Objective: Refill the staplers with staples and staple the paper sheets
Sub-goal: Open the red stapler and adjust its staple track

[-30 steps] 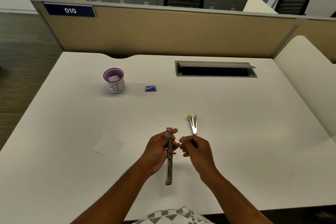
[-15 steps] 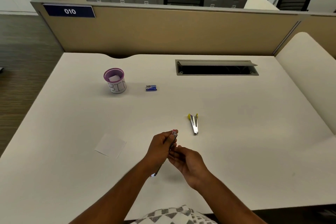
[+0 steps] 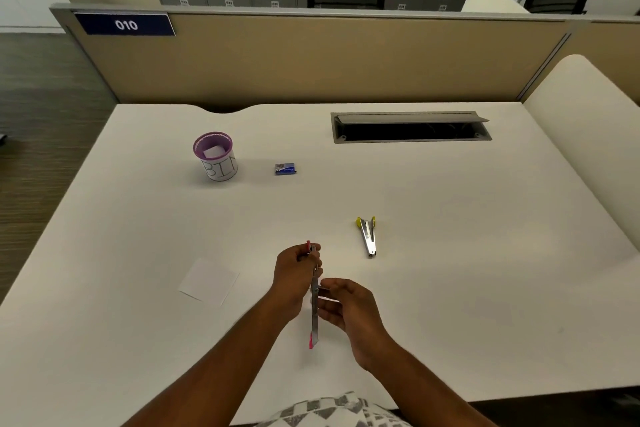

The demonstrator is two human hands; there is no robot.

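- Pink stapler (image 3: 314, 317): swung open to a long metal strip with pink ends, held above the white desk (image 3: 450, 253) between both hands.
- Left hand (image 3: 294, 279): fingers curled round the stapler's far half.
- Right hand (image 3: 349, 308): fingertips pinched at the stapler's middle; whether they held staples could not be told.
- Yellow stapler (image 3: 367, 236): lay open in a V, just right of the hands.
- Paper sheet (image 3: 208, 282): flat, left of the hands.
- Blue staple box (image 3: 285, 169): farther back, beside a purple-rimmed cup (image 3: 216, 156) marked "BIN".
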